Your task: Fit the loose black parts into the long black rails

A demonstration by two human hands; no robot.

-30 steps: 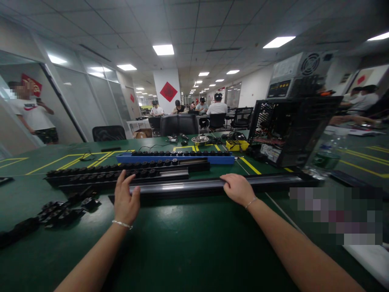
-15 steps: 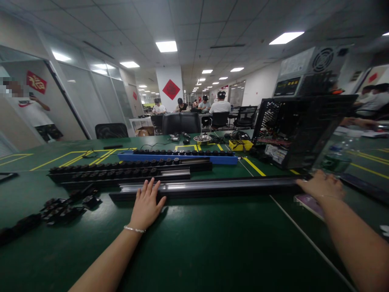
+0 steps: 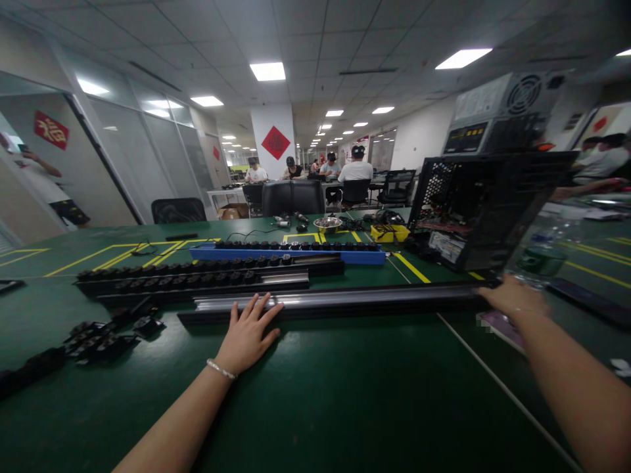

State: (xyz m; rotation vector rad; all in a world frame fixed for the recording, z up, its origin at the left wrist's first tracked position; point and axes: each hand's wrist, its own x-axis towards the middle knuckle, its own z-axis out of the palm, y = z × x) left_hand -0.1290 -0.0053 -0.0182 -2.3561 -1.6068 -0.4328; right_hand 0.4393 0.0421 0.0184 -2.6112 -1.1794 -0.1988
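A long black rail with a shiny metal top (image 3: pixel 355 300) lies across the green table in front of me. My left hand (image 3: pixel 248 335) rests flat against its near side, fingers spread and touching the rail left of its middle. My right hand (image 3: pixel 514 297) sits on the rail's right end with the fingers curled over it. Behind this rail lie two more black rails fitted with rows of black knobs (image 3: pixel 197 274), and a blue rail with knobs (image 3: pixel 290 252) further back.
Loose black parts (image 3: pixel 98 338) lie at the left. An open black computer case (image 3: pixel 486 210) stands at the right, with a water bottle (image 3: pixel 542 249) beside it. A metal bowl (image 3: pixel 328 224) and a yellow box (image 3: pixel 390 232) sit at the back. People sit at far tables.
My right hand slid along the rail from its middle to its right end. My left hand shifted right along the rail's near side and now lies flat with fingers spread.
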